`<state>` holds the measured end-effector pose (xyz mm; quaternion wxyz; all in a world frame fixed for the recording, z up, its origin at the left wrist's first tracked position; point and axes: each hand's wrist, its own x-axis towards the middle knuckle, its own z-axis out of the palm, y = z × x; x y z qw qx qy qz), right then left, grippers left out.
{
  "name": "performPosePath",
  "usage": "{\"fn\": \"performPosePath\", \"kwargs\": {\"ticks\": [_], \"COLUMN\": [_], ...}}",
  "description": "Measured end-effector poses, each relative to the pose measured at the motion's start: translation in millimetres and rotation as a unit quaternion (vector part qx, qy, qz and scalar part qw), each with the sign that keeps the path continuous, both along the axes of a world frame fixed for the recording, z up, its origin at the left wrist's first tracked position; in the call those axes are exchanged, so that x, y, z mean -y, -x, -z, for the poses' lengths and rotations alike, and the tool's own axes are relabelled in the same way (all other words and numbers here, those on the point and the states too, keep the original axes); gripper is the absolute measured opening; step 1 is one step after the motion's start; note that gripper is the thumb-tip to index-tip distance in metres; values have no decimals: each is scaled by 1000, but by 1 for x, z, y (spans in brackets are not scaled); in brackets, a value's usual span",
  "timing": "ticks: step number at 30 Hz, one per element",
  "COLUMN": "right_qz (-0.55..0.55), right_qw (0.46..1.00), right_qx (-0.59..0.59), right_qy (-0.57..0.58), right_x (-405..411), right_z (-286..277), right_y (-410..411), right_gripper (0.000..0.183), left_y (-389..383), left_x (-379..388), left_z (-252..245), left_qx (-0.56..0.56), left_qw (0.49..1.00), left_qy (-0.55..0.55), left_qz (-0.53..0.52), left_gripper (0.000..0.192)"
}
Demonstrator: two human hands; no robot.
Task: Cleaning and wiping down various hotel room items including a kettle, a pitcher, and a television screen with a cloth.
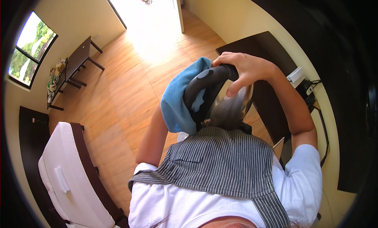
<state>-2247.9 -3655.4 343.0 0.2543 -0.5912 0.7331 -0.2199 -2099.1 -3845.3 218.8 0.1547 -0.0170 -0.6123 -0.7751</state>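
Note:
In front of my chest is a shiny kettle [227, 111] with a thick black curved handle [203, 79]; its lower part is blurred. From above, my right hand [248, 68] grips it, fingers over the top end of the handle and thumb against the shiny body. A light blue cloth [178, 101] lies bunched along the handle's left side. My left forearm [152, 136] runs up behind that cloth, which covers the hand, so its fingers are hidden. The kettle's base is just above my striped apron [221, 163].
A dark table [265, 53] stands by the right wall, with a white box-shaped device [296, 76] and cables behind it. At left are a white mattress [66, 166] on a dark bed frame and low dark tables [78, 58] under a window. Wood-look floor [118, 95] leads to a bright doorway.

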Motion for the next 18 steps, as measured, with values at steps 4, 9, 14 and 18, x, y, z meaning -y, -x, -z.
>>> {"fn": "performPosePath", "kwargs": {"ticks": [4,9,14,18], "right_qz": [19,-31,-42,-30], "right_qw": [998,999,999,997], "right_qx": [30,25,24,30], "right_qy": [-57,-36,-18,-71], "right_x": [8,18,13,18], "right_z": [5,8,33,38], "right_y": [10,9,14,9], "right_gripper": [75,74,69,72], "left_y": [-6,-12,-1,-18], "left_x": [7,17,-12,-15], "left_z": [-28,-42,-52,-13], "left_qx": [-28,34,92,42], "left_qw": [996,991,944,955], "left_qy": [89,70,316,291], "left_qz": [-12,112,-4,-50], "left_gripper": [28,50,48,45]}}
